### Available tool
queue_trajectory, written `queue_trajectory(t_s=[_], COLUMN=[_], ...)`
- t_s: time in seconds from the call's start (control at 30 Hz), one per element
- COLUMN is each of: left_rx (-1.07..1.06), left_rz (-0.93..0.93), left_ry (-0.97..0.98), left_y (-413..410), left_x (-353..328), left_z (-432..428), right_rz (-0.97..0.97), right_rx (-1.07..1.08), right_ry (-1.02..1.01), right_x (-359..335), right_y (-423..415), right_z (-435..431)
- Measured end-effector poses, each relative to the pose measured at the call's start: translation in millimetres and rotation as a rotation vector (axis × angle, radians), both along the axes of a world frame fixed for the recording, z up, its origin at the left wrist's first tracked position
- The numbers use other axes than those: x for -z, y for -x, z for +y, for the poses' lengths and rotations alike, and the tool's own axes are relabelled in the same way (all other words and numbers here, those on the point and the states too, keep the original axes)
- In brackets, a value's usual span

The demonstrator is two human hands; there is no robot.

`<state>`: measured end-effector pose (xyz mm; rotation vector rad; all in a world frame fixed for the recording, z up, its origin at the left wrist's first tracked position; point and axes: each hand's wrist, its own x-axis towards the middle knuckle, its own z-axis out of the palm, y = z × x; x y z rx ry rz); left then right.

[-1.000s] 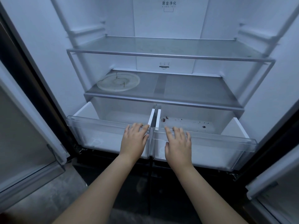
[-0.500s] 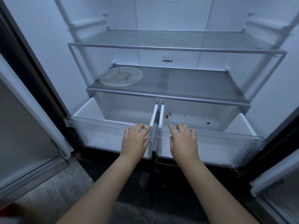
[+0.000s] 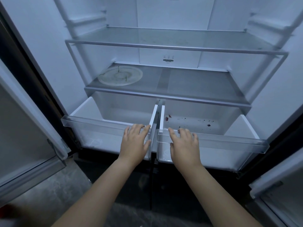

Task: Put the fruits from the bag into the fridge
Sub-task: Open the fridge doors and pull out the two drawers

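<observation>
Gripping each drawer front evenly, left hand point(image 3: 134, 141) and right hand point(image 3: 183, 145) rest open-fingered on left drawer point(image 3: 91, 123) and right drawer point(image 3: 229, 140); advise straight, level travel.

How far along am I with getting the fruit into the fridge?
Done: the fridge stands open and both crisper drawers are pulled out. In hand: your left hand rests on the front rim of the left drawer, your right hand on the right drawer, fingers spread, holding nothing. Left: everything with the fruit. No fruit or bag is in view, and the shelves and drawers hold none.
</observation>
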<state>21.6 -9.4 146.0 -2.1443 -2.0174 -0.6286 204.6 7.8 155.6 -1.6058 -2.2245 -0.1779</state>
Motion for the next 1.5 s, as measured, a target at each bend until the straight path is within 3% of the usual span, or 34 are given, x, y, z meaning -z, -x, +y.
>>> queue_trajectory(t_s=[0.1,0.2,0.3,0.4,0.73,0.97,1.07,1.17,1.33,1.5], left_rx=[0.006,0.194,0.341,0.329,0.310,0.303,0.343,0.192,-0.222,-0.216], left_rz=[0.009,0.107,0.151,0.173,-0.025,0.024,0.083,0.068,0.037,0.081], left_ry=[0.063,-0.024,0.071,0.183,0.295,0.241,0.066,-0.134,0.139,0.134], left_y=[-4.6,-20.8,-50.3,-71.4,-59.9,-60.8,-51.5,-14.3,62.4,81.0], left_x=[-6.3,-20.6,-29.5,-30.1,-29.9,-22.9,-29.6,-31.6,-17.9,-17.6], left_z=[-3.7,2.6,18.0,30.6,33.9,30.9,17.7,8.7,1.5,-4.1], right_rz=[0.094,0.087,0.003,-0.062,-0.059,-0.046,0.058,0.158,0.146,0.009], right_rx=[-0.112,0.006,0.098,0.101,0.138,0.154,0.091,-0.088,-0.363,-0.468], right_ry=[-0.041,-0.095,-0.007,-0.037,0.015,0.019,-0.030,-0.025,0.015,0.099], right_x=[-6.2,-7.0,1.0,1.8,2.4,2.9,3.1,-1.4,-4.7,-14.1], right_y=[-24.4,-63.7,-90.9,-95.9,-79.2,-79.0,-74.5,-49.7,21.1,87.3], right_z=[4.4,17.4,25.3,25.3,17.7,12.5,5.3,-7.0,-2.3,14.1])
